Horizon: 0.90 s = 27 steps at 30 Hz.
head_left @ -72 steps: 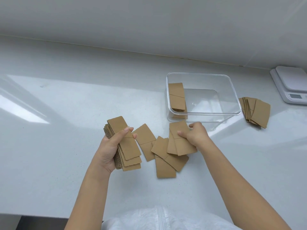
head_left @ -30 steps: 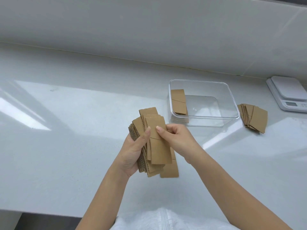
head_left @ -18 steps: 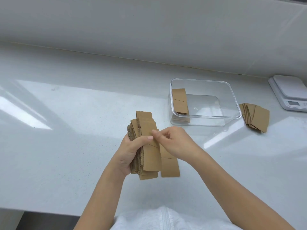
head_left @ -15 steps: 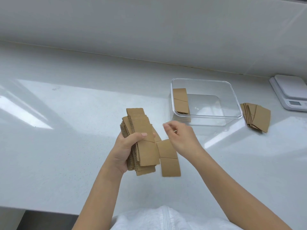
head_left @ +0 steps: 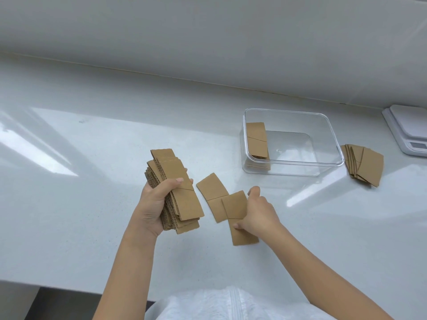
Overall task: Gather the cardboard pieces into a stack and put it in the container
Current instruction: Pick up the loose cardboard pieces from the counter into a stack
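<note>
Cardboard pieces [head_left: 211, 191] lie on a glossy white worktop [head_left: 92, 169] below a pale wall; left grip [head_left: 154, 204] clenches a stack [head_left: 178, 192], right grip [head_left: 256, 211] at three o'clock pinches another piece [head_left: 235, 205].

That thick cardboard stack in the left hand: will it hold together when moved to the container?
Likely stiff: the cardboard stack shows corrugated edges. Probably light, since the left hand holds it alone. Its pieces sit fanned and uneven, so they may slide apart unless squared first.
</note>
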{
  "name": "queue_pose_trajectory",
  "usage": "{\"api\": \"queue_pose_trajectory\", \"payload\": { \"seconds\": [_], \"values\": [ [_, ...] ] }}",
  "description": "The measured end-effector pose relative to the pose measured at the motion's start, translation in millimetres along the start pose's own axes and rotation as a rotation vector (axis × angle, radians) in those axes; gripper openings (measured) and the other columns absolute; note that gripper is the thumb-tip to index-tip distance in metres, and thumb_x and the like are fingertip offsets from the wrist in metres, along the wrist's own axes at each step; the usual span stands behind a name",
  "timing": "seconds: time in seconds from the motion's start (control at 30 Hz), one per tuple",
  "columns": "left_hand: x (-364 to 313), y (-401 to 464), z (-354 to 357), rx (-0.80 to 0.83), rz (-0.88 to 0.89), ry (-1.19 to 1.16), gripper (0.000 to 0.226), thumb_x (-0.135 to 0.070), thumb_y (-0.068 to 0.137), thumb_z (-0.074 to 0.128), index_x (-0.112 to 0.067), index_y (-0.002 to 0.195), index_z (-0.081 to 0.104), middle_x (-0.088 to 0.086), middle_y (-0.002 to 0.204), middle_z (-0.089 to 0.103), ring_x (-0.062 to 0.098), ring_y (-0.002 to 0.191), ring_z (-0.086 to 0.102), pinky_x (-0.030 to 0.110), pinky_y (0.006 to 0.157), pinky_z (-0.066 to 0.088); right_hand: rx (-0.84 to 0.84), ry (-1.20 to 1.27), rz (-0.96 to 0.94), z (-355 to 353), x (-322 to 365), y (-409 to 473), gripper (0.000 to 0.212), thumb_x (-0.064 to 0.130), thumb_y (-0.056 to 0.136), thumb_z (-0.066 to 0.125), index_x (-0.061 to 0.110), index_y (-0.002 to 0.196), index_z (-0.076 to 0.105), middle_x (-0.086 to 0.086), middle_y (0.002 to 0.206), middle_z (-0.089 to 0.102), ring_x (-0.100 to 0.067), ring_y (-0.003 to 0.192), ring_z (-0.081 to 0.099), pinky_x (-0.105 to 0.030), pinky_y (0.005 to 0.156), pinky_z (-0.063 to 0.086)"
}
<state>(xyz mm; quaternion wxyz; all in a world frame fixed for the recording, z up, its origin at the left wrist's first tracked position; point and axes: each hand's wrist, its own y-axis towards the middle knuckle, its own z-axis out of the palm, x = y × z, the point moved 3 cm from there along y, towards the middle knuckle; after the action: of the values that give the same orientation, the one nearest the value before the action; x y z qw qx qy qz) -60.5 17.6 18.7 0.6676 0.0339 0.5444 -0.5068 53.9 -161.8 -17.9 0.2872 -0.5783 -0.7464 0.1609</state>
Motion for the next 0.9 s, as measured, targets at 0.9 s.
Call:
{"api": "queue_pose_trajectory", "payload": {
  "seconds": [0.9],
  "values": [
    [3.5, 11.5, -20.6, -0.045, -0.004, -0.013, 0.052, -0.015, 0.065, 0.069, -0.011, 0.116, 0.060, 0.004, 0.094, 0.074, 0.025, 0.090, 0.068, 0.040, 0.069, 0.058, -0.074, 0.064, -0.158, -10.1, 48.3, 24.5, 0.035, 0.020, 0.079, 0.068, 0.015, 0.101, 0.041, -0.003, 0.094, 0.051, -0.023, 0.081, 0.051, -0.033, 0.064, 0.042]
  ]
}}
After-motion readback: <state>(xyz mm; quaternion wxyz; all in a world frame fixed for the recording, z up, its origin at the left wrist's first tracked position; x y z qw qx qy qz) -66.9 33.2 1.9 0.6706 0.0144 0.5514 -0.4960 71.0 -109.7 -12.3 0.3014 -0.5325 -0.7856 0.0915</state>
